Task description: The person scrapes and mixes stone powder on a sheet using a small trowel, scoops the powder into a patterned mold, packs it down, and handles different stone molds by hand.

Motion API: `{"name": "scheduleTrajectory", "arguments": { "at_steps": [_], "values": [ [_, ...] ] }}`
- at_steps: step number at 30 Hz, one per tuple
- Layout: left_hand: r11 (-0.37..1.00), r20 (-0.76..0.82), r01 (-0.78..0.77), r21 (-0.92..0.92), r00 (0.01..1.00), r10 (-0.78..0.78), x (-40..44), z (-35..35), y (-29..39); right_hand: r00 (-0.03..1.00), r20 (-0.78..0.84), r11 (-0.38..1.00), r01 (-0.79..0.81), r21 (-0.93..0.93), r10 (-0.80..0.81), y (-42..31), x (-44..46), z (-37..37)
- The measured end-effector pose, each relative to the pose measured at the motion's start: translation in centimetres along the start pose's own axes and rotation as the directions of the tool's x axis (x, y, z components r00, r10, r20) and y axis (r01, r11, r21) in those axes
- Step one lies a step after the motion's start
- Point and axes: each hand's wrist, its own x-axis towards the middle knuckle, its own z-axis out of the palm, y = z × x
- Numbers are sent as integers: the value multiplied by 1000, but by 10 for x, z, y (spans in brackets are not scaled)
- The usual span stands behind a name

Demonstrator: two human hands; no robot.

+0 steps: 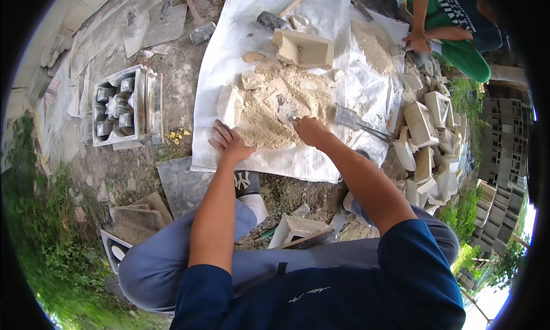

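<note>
My right hand [311, 130] is closed around the handle of a trowel, whose blade [285, 113] rests in a pile of sandy material [265, 126]. To the left of the pile, my left hand [230, 144] is spread with its fingers apart, at the edge of a white sheet [209, 109] and just below a pale block [229, 103]. A hollow rectangular block [303, 48] sits on the sheet beyond the pile. A flat metal tool [352, 119] lies right of my right hand.
A metal mould [117, 105] stands at the left. A black-headed mallet [272, 20] lies at the sheet's far end. Broken blocks [421, 124] are heaped at the right. Another person's hands [418, 42] hold a tool at the upper right.
</note>
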Motion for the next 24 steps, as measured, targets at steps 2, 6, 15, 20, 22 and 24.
{"name": "scheduleTrajectory", "arguments": {
  "at_steps": [2,6,15,20,22,24],
  "values": [
    [999,-89,-25,28,996,27,1,7,-3,992,113,998,-53,17,51,7,-19,-22],
    [998,26,36,60,999,-38,8,4,3,940,272,979,-192,-72,204,-11,-31,-76],
    [1000,67,9,10,998,-9,-4,-7,6,971,230,996,-46,-70,61,-82,4,-48],
    [1000,-13,0,6,1000,0,-7,1,2,989,140,996,-44,-80,55,-30,-37,-24],
    [1000,-34,-17,7,999,17,-2,-5,5,986,149,985,-50,-162,75,-12,-41,-30],
    [1000,-20,13,16,1000,-13,-1,1,4,971,205,979,-80,-186,119,-26,-39,-53]
  ]
}}
